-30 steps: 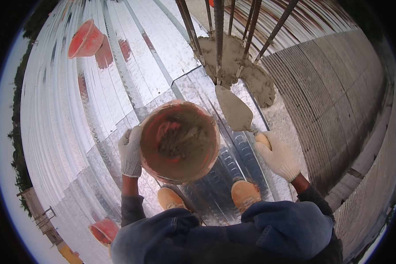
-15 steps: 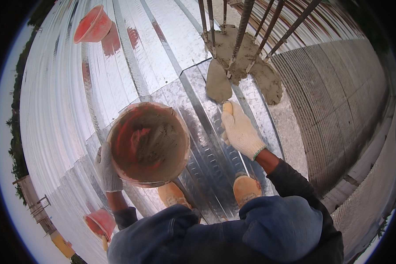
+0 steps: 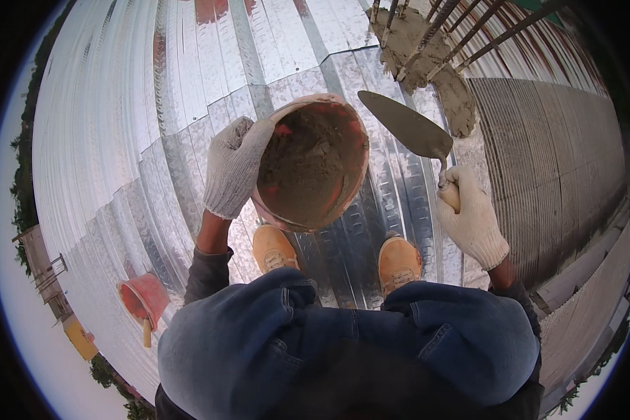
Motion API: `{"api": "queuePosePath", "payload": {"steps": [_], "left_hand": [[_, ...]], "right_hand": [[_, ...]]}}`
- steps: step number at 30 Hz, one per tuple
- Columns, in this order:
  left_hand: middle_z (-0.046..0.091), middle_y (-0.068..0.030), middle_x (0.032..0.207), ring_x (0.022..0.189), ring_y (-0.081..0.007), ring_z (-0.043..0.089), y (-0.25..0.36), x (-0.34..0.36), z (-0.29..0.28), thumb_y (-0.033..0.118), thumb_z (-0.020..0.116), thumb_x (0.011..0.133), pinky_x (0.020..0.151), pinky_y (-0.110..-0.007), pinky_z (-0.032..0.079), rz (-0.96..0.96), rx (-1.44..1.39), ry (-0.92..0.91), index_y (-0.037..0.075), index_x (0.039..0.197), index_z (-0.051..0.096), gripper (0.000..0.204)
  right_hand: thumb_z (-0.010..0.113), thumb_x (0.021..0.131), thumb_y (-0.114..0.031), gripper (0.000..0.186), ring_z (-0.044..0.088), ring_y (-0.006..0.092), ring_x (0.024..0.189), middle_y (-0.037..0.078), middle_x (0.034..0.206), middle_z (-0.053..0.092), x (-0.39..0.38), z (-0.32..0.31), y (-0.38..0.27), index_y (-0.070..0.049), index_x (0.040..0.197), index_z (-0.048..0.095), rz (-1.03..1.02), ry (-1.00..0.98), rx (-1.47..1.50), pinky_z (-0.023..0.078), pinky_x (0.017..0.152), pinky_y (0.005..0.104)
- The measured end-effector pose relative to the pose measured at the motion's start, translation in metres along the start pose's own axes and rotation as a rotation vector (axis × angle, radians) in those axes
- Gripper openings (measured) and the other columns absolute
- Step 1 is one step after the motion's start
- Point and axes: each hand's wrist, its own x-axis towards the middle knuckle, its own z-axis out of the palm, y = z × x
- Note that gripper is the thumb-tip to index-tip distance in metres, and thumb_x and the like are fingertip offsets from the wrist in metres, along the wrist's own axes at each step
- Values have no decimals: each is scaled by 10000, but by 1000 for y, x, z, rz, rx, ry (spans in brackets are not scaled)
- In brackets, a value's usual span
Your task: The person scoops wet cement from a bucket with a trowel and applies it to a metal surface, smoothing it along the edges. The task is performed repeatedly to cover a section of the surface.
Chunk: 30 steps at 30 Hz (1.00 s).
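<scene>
My left hand (image 3: 235, 168), in a pale knit glove, grips the left rim of a red bucket (image 3: 260, 203), which is tilted in front of me. Grey wet mortar (image 3: 308, 157) coats its inside and lies in it. In my gloved right hand (image 3: 473, 220) is the handle of a trowel (image 3: 407, 126). The blade, smeared grey, points up and left, just right of the bucket and apart from it. Beyond the trowel, more mortar (image 3: 427, 52) is heaped around the feet of several steel rebars (image 3: 432, 36).
Ribbed metal roofing sheets (image 3: 189, 161) spread beneath and to the left. A second red bucket (image 3: 144, 297) with a wooden handle showing stands at lower left. Grey corrugated roofing (image 3: 546, 154) slopes away at right. My tan shoes (image 3: 400, 262) stand on the metal.
The bucket has come up and to the right, now tilted. My right hand has drawn the trowel back from the mortar by the rebars and turned its blade toward the bucket. The view has shifted.
</scene>
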Motion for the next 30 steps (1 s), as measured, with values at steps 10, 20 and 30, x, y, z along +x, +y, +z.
{"api": "queuePosePath", "payload": {"steps": [10,20,30], "left_hand": [[704,-64,742,669,-113,649,27,5,34,498,693,1086,645,-337,555,81,241,-136,23,1012,791,490],[662,-73,722,672,-119,590,16,20,28,474,702,1073,652,-350,529,79,177,35,-11,923,728,508],[518,11,721,738,-78,448,-4,40,8,447,726,1071,643,-311,437,62,90,49,-1,845,631,511]], "right_hand": [[701,1064,-371,344,777,357,807,154,924,757,55,16,-50,-35,1137,697,-271,-446,-588,632,709,463],[704,1064,-368,384,793,339,814,169,941,800,58,46,-65,7,1131,750,-196,-711,-149,627,733,439],[725,1046,-304,382,665,123,707,68,863,712,13,-15,-55,30,1226,767,490,-622,452,556,670,327]]}}
